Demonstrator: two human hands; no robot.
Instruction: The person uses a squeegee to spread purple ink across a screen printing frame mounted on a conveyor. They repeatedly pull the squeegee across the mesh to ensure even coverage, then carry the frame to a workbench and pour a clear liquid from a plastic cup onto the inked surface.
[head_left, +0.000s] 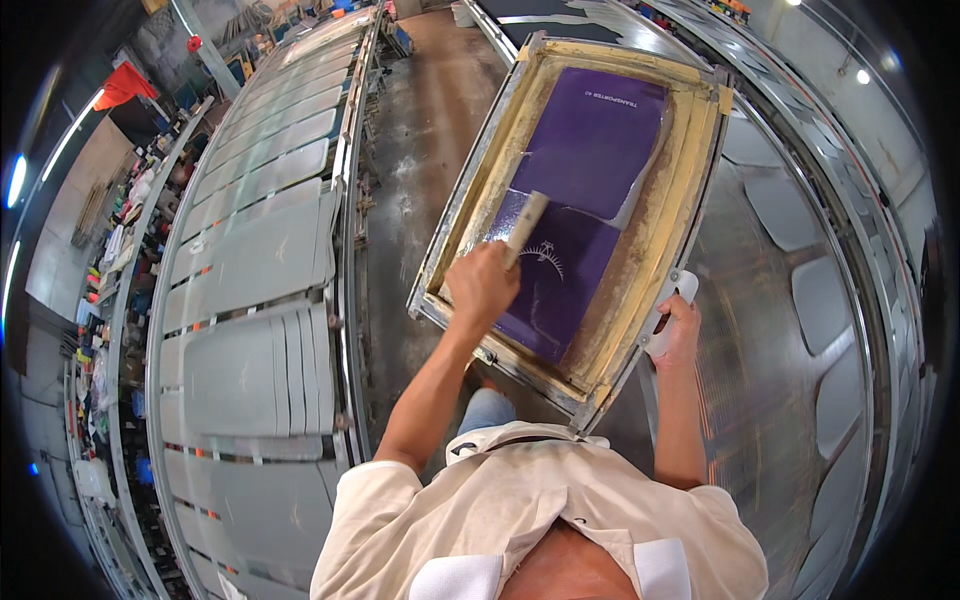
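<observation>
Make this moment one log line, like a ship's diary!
left hand: grips pale tool | right hand: grips white handle | frame: yellowish, around purple panel

FLOOR: brown, blotched with pale marks point(420, 150) | LEFT: long table with metal edge rail point(347, 200) — beyond it, a cluttered rack point(120, 330), pale post point(207, 45) and red cloth point(125, 85) | RIGHT: another long table point(740, 300), grey wall point(835, 55) behind | LIGHT: glowing tubes point(17, 181) at left — small round lamps point(863, 76) upper right
</observation>
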